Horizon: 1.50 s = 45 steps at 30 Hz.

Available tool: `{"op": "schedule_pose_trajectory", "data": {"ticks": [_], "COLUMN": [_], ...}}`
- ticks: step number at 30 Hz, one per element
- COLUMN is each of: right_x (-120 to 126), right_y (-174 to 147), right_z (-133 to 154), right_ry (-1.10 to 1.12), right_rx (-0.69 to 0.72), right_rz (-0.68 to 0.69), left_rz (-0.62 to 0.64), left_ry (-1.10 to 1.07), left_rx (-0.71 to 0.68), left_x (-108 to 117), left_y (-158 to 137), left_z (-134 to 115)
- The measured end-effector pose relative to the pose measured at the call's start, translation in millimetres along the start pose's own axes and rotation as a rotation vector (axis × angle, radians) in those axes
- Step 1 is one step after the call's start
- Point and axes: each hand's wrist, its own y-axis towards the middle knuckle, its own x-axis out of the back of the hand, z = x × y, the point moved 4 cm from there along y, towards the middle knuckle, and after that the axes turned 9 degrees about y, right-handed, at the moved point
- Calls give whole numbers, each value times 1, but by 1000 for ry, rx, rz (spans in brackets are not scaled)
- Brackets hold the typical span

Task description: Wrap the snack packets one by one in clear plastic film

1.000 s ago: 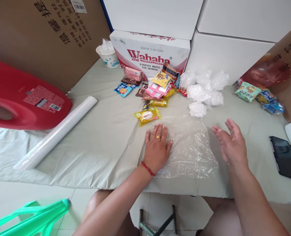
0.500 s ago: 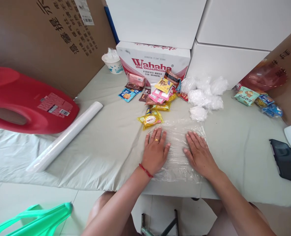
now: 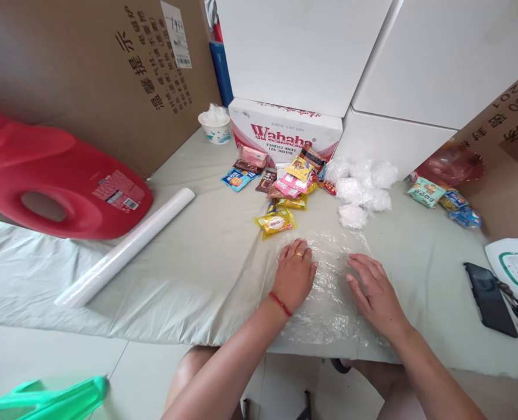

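A wrinkled sheet of clear plastic wrap (image 3: pixel 329 291) lies on the cloth-covered table in front of me. My left hand (image 3: pixel 296 271) rests on its left side, fingers stretched out, holding nothing. Over the sheet's right side is my right hand (image 3: pixel 375 291), open with fingers slightly bent; whether it touches the wrap I cannot tell. Just beyond my left fingertips lies a yellow snack packet (image 3: pixel 275 223), in front of a heap of small wrapped snacks (image 3: pixel 296 178). Several white plastic-wrapped bundles (image 3: pixel 364 189) sit behind the sheet.
A roll of plastic wrap (image 3: pixel 128 248) and a red jug (image 3: pixel 84 192) lie at the left. A paper cup (image 3: pixel 216 127) and a Wahaha box (image 3: pixel 280 131) stand behind. More snack packets (image 3: pixel 427 191) and a phone (image 3: pixel 490 298) are at the right.
My right hand has lifted slightly and its fingers have bent. My left hand stays on the wrap. The wrap looks looser and more crinkled, and the camera view has shifted.
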Motion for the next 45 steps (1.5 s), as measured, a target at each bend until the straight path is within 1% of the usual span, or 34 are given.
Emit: {"op": "schedule_pose_trajectory", "data": {"ticks": [1,3,5,8,11,14,16,18,19,20,22,25,27,29,32,36,39,41,42,44,45], "right_x": [1,-1,-5,-7,-7,-15,-29,-53,-65,-79,-110,-147,-162,-167,-164,-150,-129,-107,-93,-62,-47], "right_y": [5,16,27,48,85,140,185,229,251,272,306,336,344,346,344,339,335,328,321,298,281], "right_z": [10,29,41,48,53,69,87,106,113,118,116,107,101,98,98,106,116,119,118,108,100], "right_ry": [46,125,170,160,38,-77,-163,-359,-378,-397,-513,-561,-547,-515,-445,-334,-211,-103,-55,164,287], "right_rx": [20,25,-32,-116,-62,46,136,303,328,330,218,86,41,25,46,65,58,34,20,-49,-92], "right_rz": [1,61,141,202,181,164,198,289,314,345,477,572,590,590,547,432,289,182,139,67,44], "left_rz": [-16,-52,-59,-12,22,22,27,35,40,44,60,90,93,84,71,72,62,50,45,40,39], "left_ry": [-17,-41,-46,-29,-5,11,17,20,20,19,15,-6,-14,-12,-9,4,30,46,53,63,65], "left_rx": [-2,14,51,79,62,35,33,37,38,38,37,40,47,51,59,64,55,54,57,69,75], "left_x": [1,4,8,6,-1,-7,-9,-10,-10,-10,-10,-9,-7,-4,-1,-2,-3,-2,-1,2,4], "left_y": [2,3,1,-5,-10,-12,-10,-7,-6,-4,-2,-3,-6,-9,-12,-13,-13,-13,-13,-13,-14], "left_z": [2,5,8,10,13,18,20,20,19,19,18,19,22,25,29,30,29,30,31,34,36]}}
